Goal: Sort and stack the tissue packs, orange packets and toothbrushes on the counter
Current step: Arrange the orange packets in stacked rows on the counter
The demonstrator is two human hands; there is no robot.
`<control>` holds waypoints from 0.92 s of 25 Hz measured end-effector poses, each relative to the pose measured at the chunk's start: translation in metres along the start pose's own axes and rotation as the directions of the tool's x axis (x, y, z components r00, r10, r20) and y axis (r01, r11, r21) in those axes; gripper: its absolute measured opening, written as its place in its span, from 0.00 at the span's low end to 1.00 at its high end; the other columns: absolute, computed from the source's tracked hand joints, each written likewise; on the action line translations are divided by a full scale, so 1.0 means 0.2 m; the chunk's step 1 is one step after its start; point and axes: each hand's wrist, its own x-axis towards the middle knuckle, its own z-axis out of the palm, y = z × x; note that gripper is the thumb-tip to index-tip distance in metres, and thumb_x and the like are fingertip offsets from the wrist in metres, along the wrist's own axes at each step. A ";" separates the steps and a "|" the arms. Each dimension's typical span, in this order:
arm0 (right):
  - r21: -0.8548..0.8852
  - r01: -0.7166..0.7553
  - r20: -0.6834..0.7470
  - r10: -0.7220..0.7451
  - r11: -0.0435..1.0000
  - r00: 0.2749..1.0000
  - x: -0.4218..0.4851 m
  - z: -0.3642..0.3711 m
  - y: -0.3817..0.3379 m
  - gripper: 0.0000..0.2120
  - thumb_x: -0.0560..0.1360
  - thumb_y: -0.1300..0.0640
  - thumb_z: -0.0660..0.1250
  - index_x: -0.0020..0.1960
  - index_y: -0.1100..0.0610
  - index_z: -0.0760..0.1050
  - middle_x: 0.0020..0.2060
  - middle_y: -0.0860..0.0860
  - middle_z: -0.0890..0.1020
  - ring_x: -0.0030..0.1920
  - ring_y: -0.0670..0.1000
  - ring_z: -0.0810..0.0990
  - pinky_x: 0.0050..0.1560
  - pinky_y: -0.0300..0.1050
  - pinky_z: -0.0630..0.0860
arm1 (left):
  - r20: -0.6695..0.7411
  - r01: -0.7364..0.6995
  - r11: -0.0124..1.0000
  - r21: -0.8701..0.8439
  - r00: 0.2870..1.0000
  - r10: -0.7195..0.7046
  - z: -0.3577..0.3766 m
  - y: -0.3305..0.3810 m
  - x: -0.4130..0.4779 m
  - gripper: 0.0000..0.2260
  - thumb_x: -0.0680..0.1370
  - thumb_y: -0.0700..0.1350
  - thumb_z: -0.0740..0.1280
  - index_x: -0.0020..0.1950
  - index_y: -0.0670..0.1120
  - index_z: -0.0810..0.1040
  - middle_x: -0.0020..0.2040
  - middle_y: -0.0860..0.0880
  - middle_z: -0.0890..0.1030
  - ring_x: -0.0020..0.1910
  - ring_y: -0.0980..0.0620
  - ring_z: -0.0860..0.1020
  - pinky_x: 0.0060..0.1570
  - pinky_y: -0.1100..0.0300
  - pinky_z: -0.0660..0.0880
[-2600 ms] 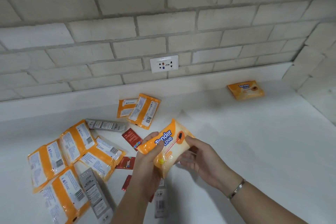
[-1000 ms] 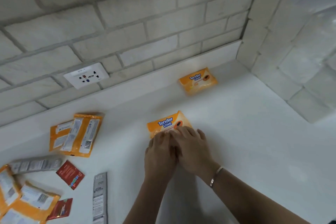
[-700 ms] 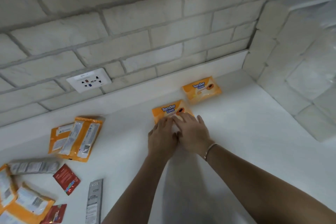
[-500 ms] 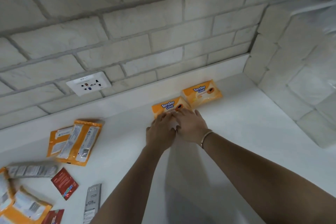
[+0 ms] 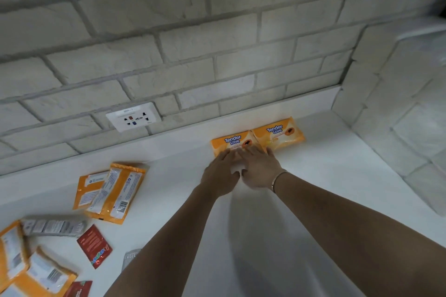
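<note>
Both hands have slid the left tissue pack (image 5: 231, 142) back across the counter (image 5: 325, 188) since a second ago. It now sits side by side with the right tissue pack (image 5: 281, 133), short edges touching, both close to the low ledge (image 5: 169, 142) under the brick wall. Left hand (image 5: 220, 173) and right hand (image 5: 259, 169) lie flat just beside each other, fingers straight, fingertips pressing the left pack's near edge. Bare counter runs wide to the right of the arms, up to the side wall (image 5: 398, 128) at the corner. Well apart on the left are two overlapping orange packets (image 5: 113, 195), a grey toothbrush box (image 5: 52, 226) and a red sachet (image 5: 94, 246). More packets (image 5: 36, 272) are cut by the bottom-left frame edge. A wall socket (image 5: 133, 117) sits above the ledge.
</note>
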 end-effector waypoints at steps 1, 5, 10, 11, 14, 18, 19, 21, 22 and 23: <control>0.012 -0.007 0.004 0.007 1.000 1.000 -0.01 0.00 0.00 0.34 0.80 0.46 0.60 0.82 0.47 0.50 0.81 0.50 0.56 0.82 0.57 0.49 0.79 0.68 0.48 | -0.020 -0.001 1.000 -0.008 1.000 0.000 0.02 -0.04 0.01 0.31 0.73 0.63 0.54 0.76 0.58 0.66 0.77 0.55 0.68 0.76 0.47 0.68 0.66 0.40 0.75; 0.105 -0.078 -0.087 0.087 0.991 0.992 -0.11 0.01 -0.03 0.34 0.78 0.46 0.60 0.82 0.45 0.53 0.82 0.50 0.57 0.81 0.59 0.57 0.77 0.65 0.57 | -0.146 0.039 0.973 -0.227 0.987 -0.074 -0.06 0.03 -0.20 0.23 0.78 0.51 0.64 0.74 0.51 0.73 0.72 0.50 0.76 0.69 0.46 0.75 0.68 0.46 0.74; 0.411 -0.174 -0.091 0.230 0.895 0.969 -0.39 0.00 -0.20 0.24 0.78 0.49 0.62 0.74 0.49 0.69 0.70 0.51 0.74 0.66 0.57 0.74 0.67 0.56 0.73 | -0.146 0.110 0.810 -0.576 0.961 -0.234 -0.03 -0.05 -0.57 0.10 0.81 0.47 0.67 0.61 0.52 0.83 0.53 0.54 0.84 0.51 0.53 0.82 0.54 0.55 0.80; 0.491 -0.175 -0.081 0.245 0.853 0.966 -0.46 0.01 -0.24 0.23 0.78 0.49 0.62 0.73 0.49 0.71 0.68 0.50 0.76 0.66 0.55 0.74 0.66 0.56 0.74 | -0.158 0.111 0.762 -0.638 0.950 -0.270 -0.01 -0.09 -0.66 0.07 0.81 0.46 0.68 0.57 0.52 0.84 0.48 0.54 0.85 0.47 0.52 0.83 0.48 0.57 0.81; 0.601 -0.145 -0.071 0.234 0.786 0.970 -0.65 0.06 -0.37 0.21 0.78 0.50 0.63 0.70 0.46 0.73 0.66 0.44 0.76 0.67 0.49 0.73 0.67 0.50 0.73 | -0.213 0.116 0.658 -0.744 0.892 -0.398 0.04 -0.18 -0.91 0.07 0.80 0.41 0.70 0.51 0.52 0.85 0.44 0.52 0.86 0.44 0.52 0.84 0.42 0.62 0.78; 0.589 -0.075 -0.057 0.134 0.805 0.989 -0.75 0.12 -0.56 0.19 0.79 0.50 0.65 0.69 0.45 0.73 0.63 0.41 0.76 0.65 0.47 0.73 0.65 0.46 0.71 | -0.198 0.114 0.547 -0.830 0.856 -0.478 0.04 -0.25 -1.15 0.08 0.81 0.39 0.69 0.51 0.51 0.85 0.44 0.49 0.87 0.45 0.47 0.84 0.46 0.51 0.81; 0.609 -0.065 -0.050 0.119 0.791 0.992 -0.76 0.13 -0.60 0.19 0.79 0.51 0.65 0.69 0.46 0.73 0.61 0.41 0.76 0.64 0.46 0.73 0.64 0.44 0.71 | -0.188 0.106 0.524 -0.845 0.859 -0.477 0.04 -0.26 -1.19 0.08 0.81 0.39 0.69 0.51 0.50 0.85 0.45 0.49 0.86 0.46 0.46 0.84 0.47 0.50 0.81; 0.677 -0.058 -0.038 0.114 0.734 0.993 -0.78 0.14 -0.68 0.17 0.79 0.54 0.67 0.68 0.48 0.75 0.58 0.41 0.77 0.59 0.44 0.74 0.59 0.39 0.71 | -0.172 0.098 0.476 -0.874 0.854 -0.492 0.02 -0.30 -1.27 0.07 0.81 0.39 0.68 0.52 0.49 0.85 0.46 0.49 0.86 0.47 0.45 0.85 0.47 0.50 0.82; 0.729 -0.075 -0.020 0.130 0.680 0.991 -0.79 0.13 -0.72 0.16 0.79 0.56 0.68 0.66 0.49 0.77 0.56 0.41 0.78 0.57 0.44 0.76 0.55 0.37 0.72 | -0.159 0.095 0.440 -0.893 0.848 -0.505 0.00 -0.32 -1.30 0.07 0.81 0.39 0.69 0.53 0.48 0.85 0.47 0.48 0.86 0.47 0.44 0.85 0.47 0.51 0.82; 0.788 -0.104 0.012 0.153 0.607 0.988 -0.80 0.13 -0.76 0.14 0.79 0.58 0.69 0.64 0.50 0.78 0.55 0.42 0.79 0.54 0.46 0.78 0.51 0.34 0.74 | -0.139 0.092 0.394 -0.914 0.843 -0.519 -0.02 -0.34 -1.33 0.06 0.81 0.39 0.69 0.53 0.48 0.85 0.48 0.46 0.86 0.47 0.43 0.85 0.46 0.51 0.82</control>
